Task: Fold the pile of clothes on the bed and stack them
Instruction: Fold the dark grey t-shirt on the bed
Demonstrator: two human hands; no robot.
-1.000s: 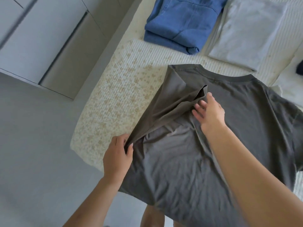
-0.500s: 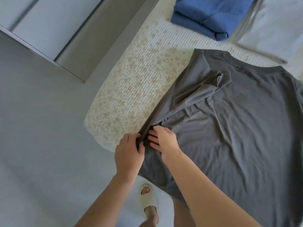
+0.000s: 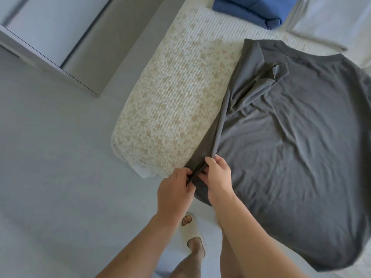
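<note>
A dark grey T-shirt [image 3: 297,141] lies spread flat on the bed [image 3: 172,109], collar at the far end. Its left side is folded inward, and the left sleeve [image 3: 275,75] lies bunched on the chest. My left hand [image 3: 174,187] and my right hand [image 3: 217,177] both pinch the shirt's folded left edge near the hem, at the bed's near corner, almost touching each other. A folded blue garment [image 3: 253,11] and a folded pale grey garment [image 3: 329,19] lie side by side at the far end of the bed.
The bed's patterned cream cover reaches left of the shirt. A grey floor [image 3: 56,177] runs along the left. A white wardrobe [image 3: 46,31] stands at the top left. My foot in a cream slipper [image 3: 192,233] rests below my hands.
My right hand has left the sleeve and come down to the hem beside my left hand. The folded edge is now pulled straighter, and the view has shifted left and down.
</note>
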